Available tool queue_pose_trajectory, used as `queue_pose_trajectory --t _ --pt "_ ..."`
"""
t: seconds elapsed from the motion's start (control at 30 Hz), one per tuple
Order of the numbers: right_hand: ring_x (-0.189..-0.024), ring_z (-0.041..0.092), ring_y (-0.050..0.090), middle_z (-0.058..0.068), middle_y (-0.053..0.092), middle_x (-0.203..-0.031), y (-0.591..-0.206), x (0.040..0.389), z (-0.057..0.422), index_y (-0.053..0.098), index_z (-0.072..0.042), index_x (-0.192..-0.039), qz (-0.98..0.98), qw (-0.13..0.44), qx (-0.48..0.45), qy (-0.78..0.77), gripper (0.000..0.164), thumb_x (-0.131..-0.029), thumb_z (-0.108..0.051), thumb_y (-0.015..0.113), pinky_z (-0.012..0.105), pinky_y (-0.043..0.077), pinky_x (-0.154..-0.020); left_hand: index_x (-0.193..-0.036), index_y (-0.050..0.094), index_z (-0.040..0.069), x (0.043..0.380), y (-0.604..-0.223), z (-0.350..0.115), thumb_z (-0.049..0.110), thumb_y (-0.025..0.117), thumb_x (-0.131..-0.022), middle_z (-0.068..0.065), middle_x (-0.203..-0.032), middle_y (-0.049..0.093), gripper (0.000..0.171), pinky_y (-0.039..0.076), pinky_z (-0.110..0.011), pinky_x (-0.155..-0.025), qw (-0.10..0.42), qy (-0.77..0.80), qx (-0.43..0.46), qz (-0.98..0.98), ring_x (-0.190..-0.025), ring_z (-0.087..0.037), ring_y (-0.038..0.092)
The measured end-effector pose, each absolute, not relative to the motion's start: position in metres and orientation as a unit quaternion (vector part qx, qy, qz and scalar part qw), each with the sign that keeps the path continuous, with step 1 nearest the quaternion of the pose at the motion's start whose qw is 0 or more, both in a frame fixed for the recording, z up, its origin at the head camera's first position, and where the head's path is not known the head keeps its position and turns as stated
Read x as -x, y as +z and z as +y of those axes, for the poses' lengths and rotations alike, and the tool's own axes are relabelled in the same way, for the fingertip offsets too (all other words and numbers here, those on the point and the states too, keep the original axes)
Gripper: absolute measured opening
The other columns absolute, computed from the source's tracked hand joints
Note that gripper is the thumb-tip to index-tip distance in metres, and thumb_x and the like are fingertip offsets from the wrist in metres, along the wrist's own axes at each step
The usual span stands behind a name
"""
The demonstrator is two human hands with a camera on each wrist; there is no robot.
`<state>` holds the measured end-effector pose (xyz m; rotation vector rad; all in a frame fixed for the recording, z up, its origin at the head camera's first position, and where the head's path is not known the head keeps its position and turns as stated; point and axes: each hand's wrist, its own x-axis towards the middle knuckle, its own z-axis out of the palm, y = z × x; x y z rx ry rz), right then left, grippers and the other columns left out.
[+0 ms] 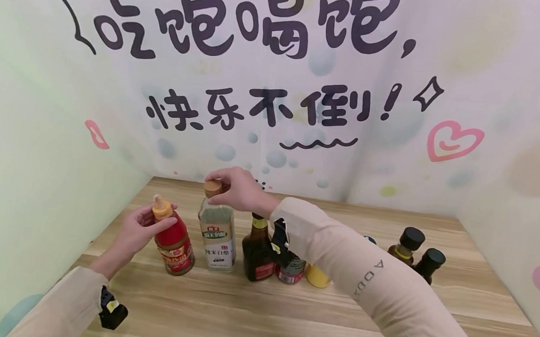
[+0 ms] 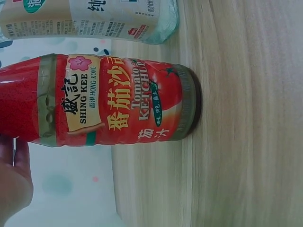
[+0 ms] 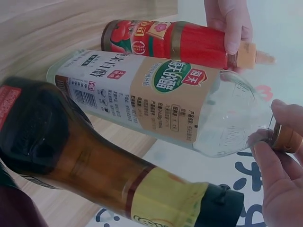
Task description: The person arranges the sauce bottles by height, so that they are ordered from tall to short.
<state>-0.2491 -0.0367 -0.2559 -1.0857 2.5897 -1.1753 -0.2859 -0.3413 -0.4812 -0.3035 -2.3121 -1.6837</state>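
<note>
My left hand (image 1: 135, 230) grips a red tomato ketchup bottle (image 2: 128, 101) around its upper part, just under the yellow-orange nozzle cap (image 1: 161, 209). The ketchup bottle stands upright at the left of a row on the table. Beside it is a clear glass bottle of white rice vinegar (image 1: 218, 240) with a beige and white label. At the top of that bottle, my right hand (image 1: 239, 190) pinches the brown cap (image 3: 287, 138) between thumb and fingers. In the right wrist view the cap sits at the bottle's mouth, partly covered by the fingers.
Right of the vinegar stands a dark sauce bottle (image 1: 257, 248) with a yellow neck label. Farther along are a small jar (image 1: 291, 272) and a yellow container (image 1: 318, 277), partly behind the right sleeve. Two dark-capped bottles, one brown (image 1: 405, 246), stand farther right. A printed curtain (image 1: 298, 165) hangs behind the table.
</note>
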Motion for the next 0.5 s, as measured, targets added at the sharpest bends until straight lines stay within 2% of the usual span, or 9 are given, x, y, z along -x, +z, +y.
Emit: queue_pose_trajectory --t 0.5 --pt "-0.079 0.012 0.054 0.005 0.06 -0.096 -0.2499 0.2537 -0.0423 0.059 -0.007 -0.112 0.865 0.005 0.364 -0.345 0.038 -0.075 -0.009 0.07 0.016 0.044 -0.065 -0.121 0.055 0.021 0.2823 -0.4798 -0.3369 0.026 0.065 -0.081 -0.008 -0.119 0.055 0.042 0.049 -0.025 -0.073 0.149 -0.591 0.12 -0.784 -0.099 -0.019 0.056"
